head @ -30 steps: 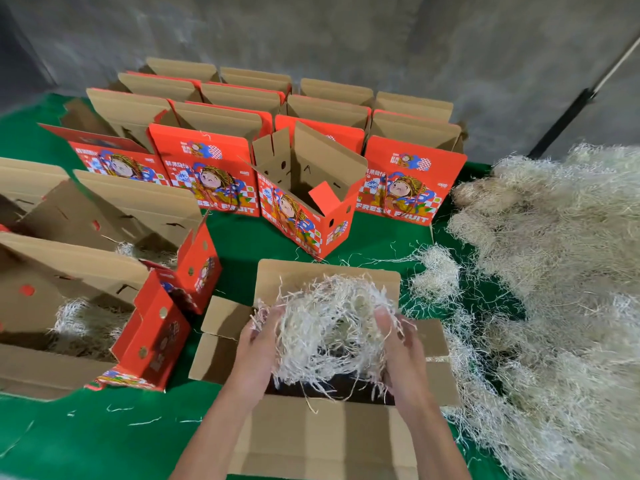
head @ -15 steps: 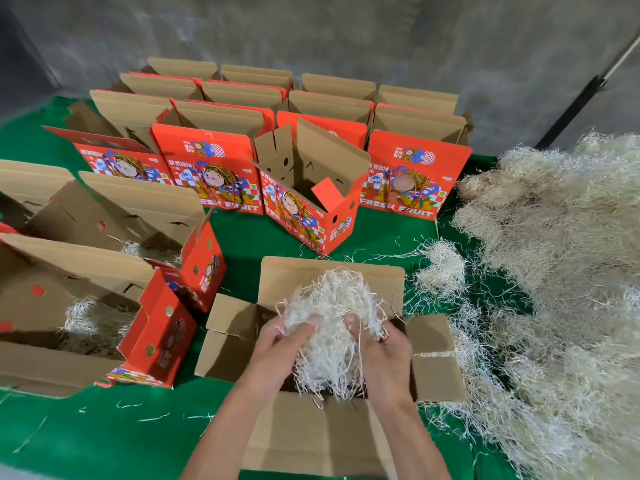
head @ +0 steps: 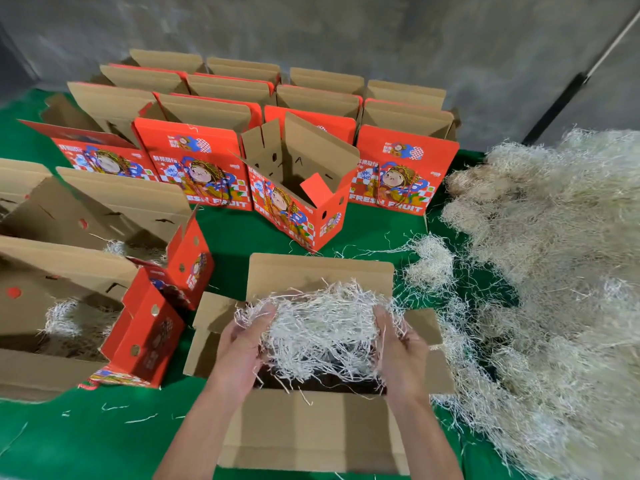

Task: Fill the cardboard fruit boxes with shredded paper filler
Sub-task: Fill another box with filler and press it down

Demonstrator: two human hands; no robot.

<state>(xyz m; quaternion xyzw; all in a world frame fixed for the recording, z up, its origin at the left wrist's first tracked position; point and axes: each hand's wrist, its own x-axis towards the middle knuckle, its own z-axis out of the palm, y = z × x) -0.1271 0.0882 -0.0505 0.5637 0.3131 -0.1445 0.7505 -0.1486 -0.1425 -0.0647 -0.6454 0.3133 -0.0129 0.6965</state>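
Observation:
An open cardboard fruit box (head: 311, 431) stands right in front of me with its flaps spread out. Over its opening I hold a wad of shredded paper filler (head: 322, 327). My left hand (head: 242, 344) grips the wad's left side and my right hand (head: 398, 344) grips its right side, pulling it wide. Loose strands hang down into the dark inside of the box.
A big heap of shredded paper (head: 554, 271) covers the green cloth (head: 69, 438) on the right. Two boxes with filler inside (head: 62, 320) stand at the left. Several red fruit boxes (head: 298, 188) stand in rows behind, before a grey wall.
My hands bunched the wad together half a second ago. They have now moved apart, spreading the filler wide over the box opening.

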